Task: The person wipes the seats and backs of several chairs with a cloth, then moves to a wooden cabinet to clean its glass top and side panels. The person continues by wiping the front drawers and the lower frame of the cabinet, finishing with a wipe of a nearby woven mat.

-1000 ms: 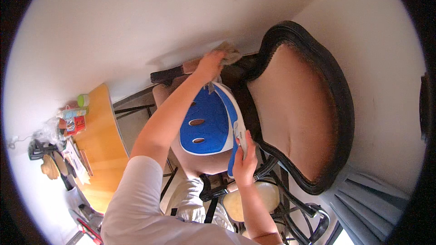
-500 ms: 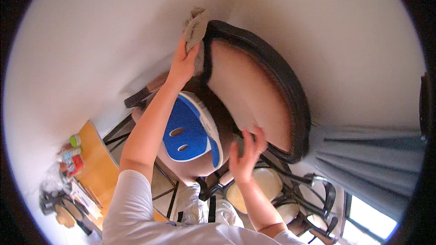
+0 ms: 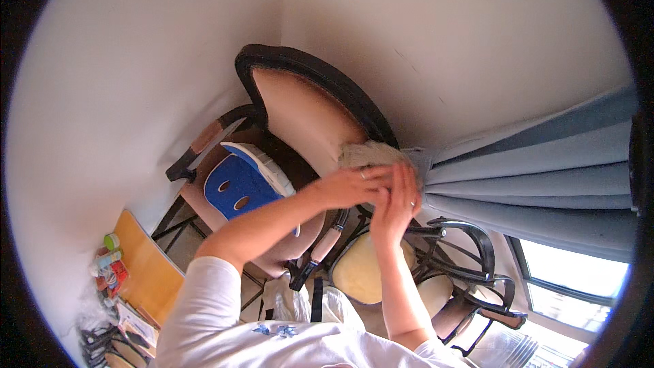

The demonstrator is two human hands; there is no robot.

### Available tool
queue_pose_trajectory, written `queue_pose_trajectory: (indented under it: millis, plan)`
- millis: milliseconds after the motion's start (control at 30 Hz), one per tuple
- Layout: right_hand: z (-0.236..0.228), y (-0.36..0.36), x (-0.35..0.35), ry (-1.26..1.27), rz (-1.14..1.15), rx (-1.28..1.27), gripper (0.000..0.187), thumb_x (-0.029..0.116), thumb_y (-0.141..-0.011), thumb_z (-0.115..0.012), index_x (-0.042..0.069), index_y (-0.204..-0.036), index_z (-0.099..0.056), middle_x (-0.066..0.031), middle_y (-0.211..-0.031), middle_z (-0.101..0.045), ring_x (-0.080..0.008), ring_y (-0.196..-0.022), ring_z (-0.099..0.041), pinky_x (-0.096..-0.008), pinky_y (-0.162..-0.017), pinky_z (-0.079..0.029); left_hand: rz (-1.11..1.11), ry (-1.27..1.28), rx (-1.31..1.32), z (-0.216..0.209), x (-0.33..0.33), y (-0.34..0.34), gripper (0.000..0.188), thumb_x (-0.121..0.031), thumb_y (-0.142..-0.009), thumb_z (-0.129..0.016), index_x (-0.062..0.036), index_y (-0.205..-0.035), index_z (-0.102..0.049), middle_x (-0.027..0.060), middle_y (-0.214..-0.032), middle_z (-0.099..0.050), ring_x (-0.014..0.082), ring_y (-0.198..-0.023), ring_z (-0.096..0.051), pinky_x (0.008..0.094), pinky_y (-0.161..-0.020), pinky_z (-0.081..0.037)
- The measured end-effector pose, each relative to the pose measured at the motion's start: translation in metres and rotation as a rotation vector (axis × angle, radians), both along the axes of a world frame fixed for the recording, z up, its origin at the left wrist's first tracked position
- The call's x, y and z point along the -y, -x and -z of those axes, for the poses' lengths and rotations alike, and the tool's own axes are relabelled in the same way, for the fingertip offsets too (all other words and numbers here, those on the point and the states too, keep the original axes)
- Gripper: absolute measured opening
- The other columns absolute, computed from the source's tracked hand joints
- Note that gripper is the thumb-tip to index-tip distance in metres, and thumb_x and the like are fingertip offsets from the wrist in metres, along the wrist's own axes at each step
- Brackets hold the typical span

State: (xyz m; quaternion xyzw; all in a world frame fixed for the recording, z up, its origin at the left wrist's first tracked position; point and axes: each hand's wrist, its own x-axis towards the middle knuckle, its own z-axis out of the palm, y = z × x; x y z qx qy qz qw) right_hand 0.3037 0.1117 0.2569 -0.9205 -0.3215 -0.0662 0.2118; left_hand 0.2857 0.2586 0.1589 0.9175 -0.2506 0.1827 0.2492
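Note:
A crumpled grey-beige cloth (image 3: pixel 368 154) lies against the right end of the armchair's dark-framed, curved backrest (image 3: pixel 323 71). My left hand (image 3: pixel 351 188) reaches across to the right and grips the cloth. My right hand (image 3: pixel 394 212) meets it there, its fingers closed against the cloth's near right side and overlapping the left fingers. The fingertips are partly hidden and slightly blurred. On the brown armchair seat (image 3: pixel 276 249) rests a blue and white cushion-like item (image 3: pixel 235 184) with two oval holes, below my left forearm.
Grey curtains (image 3: pixel 531 177) hang at the right, above a bright window (image 3: pixel 579 269). Several dark-framed chairs with a cream seat (image 3: pixel 361 276) stand at the lower right. A wooden tabletop (image 3: pixel 146 266) with small containers (image 3: pixel 109 262) is at the left. White walls meet behind the armchair.
My left hand has carried the cloth from the backrest's left end to its right end. My right hand, open and apart before, has moved up and joined it. The view has shifted rightward.

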Motion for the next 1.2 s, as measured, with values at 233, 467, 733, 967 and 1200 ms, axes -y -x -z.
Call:
queue_pose_trajectory:
  millis: [233,467,733,967,1200]
  plan:
    - [-0.022,-0.073,-0.155,-0.009,-0.400,0.202,0.044,0.030,-0.091,-0.053,0.016,-0.132,-0.049,-0.0067,-0.138,-0.047,-0.0256,-0.129,-0.042,-0.0471,-0.103,-0.029,-0.533,-0.310,0.076,-0.044,-0.142,-0.018,0.038,-0.022,-0.071,-0.068,-0.0135,-0.109,-0.063,0.0075,-0.138,-0.045,0.0333,-0.135,-0.032,0.0545,-0.110,-0.029]
    - [-0.010,-0.065,-0.245,-0.001,-0.505,0.217,0.043,0.040,-0.086,-0.057,0.020,-0.124,-0.055,-0.0034,-0.134,-0.051,-0.0239,-0.126,-0.044,-0.0582,-0.098,-0.029,-0.855,-0.004,0.094,-0.039,-0.178,-0.001,0.070,-0.016,-0.073,-0.074,-0.0072,-0.135,-0.044,0.0111,-0.147,-0.033,0.0364,-0.137,-0.025,0.0463,-0.116,-0.018]
    - [0.002,-0.051,-0.045,-0.102,-0.288,0.156,0.052,0.033,-0.085,-0.061,0.015,-0.132,-0.050,-0.0119,-0.135,-0.046,-0.0343,-0.129,-0.038,-0.0519,-0.104,-0.029,-0.520,0.308,0.003,-0.045,0.008,-0.013,0.059,-0.016,-0.084,-0.062,-0.0057,-0.138,-0.042,0.0161,-0.147,-0.034,0.0373,-0.138,-0.027,0.0440,-0.113,-0.025]
    - [0.026,0.028,0.108,-0.057,-0.220,-0.120,0.059,0.033,-0.088,-0.059,0.006,-0.138,-0.043,-0.0198,-0.135,-0.042,-0.0387,-0.129,-0.037,-0.0467,-0.108,-0.030,-0.253,0.363,-0.209,-0.021,0.134,0.070,0.048,-0.008,-0.085,-0.055,-0.0074,-0.132,-0.048,0.0161,-0.144,-0.038,0.0368,-0.137,-0.029,0.0431,-0.110,-0.031]
    - [0.057,0.107,0.310,-0.767,-0.064,-1.216,0.061,0.021,-0.089,-0.061,0.005,-0.142,-0.037,-0.0099,-0.134,-0.050,-0.0193,-0.126,-0.044,-0.0335,-0.107,-0.034,-0.044,1.274,-0.983,-0.025,0.274,0.161,0.045,0.002,-0.091,-0.043,-0.0068,-0.134,-0.035,0.0125,-0.140,-0.042,0.0200,-0.135,-0.035,0.0328,-0.113,-0.025]
